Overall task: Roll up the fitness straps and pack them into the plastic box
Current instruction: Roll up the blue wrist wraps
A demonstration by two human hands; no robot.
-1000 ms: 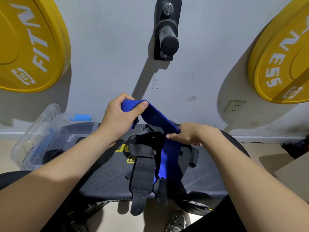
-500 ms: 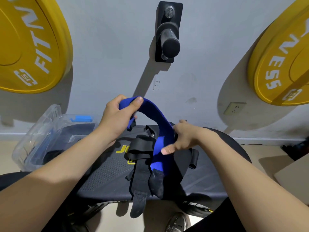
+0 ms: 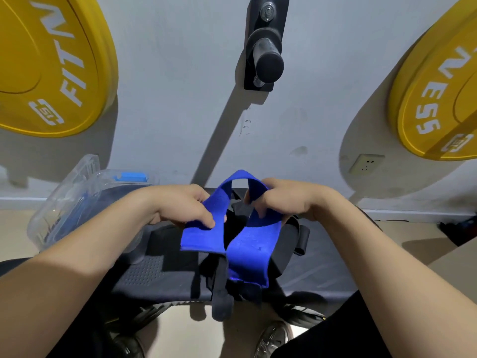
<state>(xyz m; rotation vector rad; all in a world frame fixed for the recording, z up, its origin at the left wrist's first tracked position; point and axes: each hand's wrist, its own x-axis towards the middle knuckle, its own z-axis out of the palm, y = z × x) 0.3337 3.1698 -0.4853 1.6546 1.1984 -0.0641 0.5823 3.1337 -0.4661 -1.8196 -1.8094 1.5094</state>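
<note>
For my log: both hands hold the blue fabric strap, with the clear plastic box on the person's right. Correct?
No. The head view shows the clear plastic box on the person's left. The left hand and right hand do hold the blue fabric strap.

Open leftward across the bench (image 3: 154,275) to the plastic box (image 3: 51,215); cluttered mid-bench by black straps (image 3: 222,303); closed behind by the wall (image 3: 180,112).

I see blue strap (image 3: 247,254) as matt woven cloth; box (image 3: 72,192) clear glossy plastic; bench pad (image 3: 149,272) dark, matt, perforated surf.
</note>
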